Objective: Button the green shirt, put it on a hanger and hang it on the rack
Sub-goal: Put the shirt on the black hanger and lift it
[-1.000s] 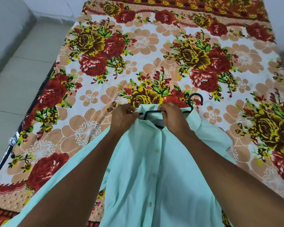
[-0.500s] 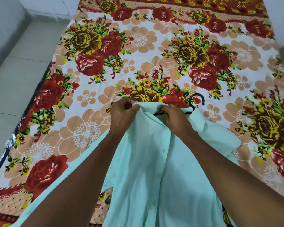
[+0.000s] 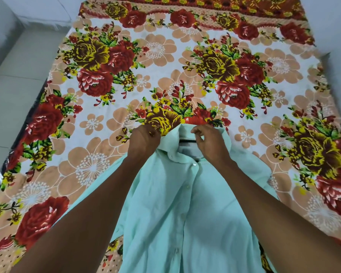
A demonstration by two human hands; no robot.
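**Hanger going into buttoned shirt collar**

Green shirt (image 3: 185, 213) lies front-up on the floral bedsheet (image 3: 165, 62), collar end away from the person, hem toward the camera. Placket looks closed; several buttons show down the middle, so buttoning is likely done.

Left hand (image 3: 144, 143) grips the left side of the collar, fingers curled into the fabric, probably holding the neck opening wide and steady. Right hand (image 3: 209, 142) sits at the right side of the collar with fingers curled and thumb near the forefinger. It seems to pinch at the collar edge or the hanger, but which one, or whether it holds anything, can't be told from here.

Black hanger (image 3: 187, 141) shows only as a dark bar inside the neck opening, so it sits under the collar, inside the shirt. Its hook is not visible. Judgement: step in hand is seating the hanger in the shoulders and tidying the collar over it; hanging is not yet done. No rack in view.

A pale patch inside the collar back may be a label. No readable writing or brand anywhere.
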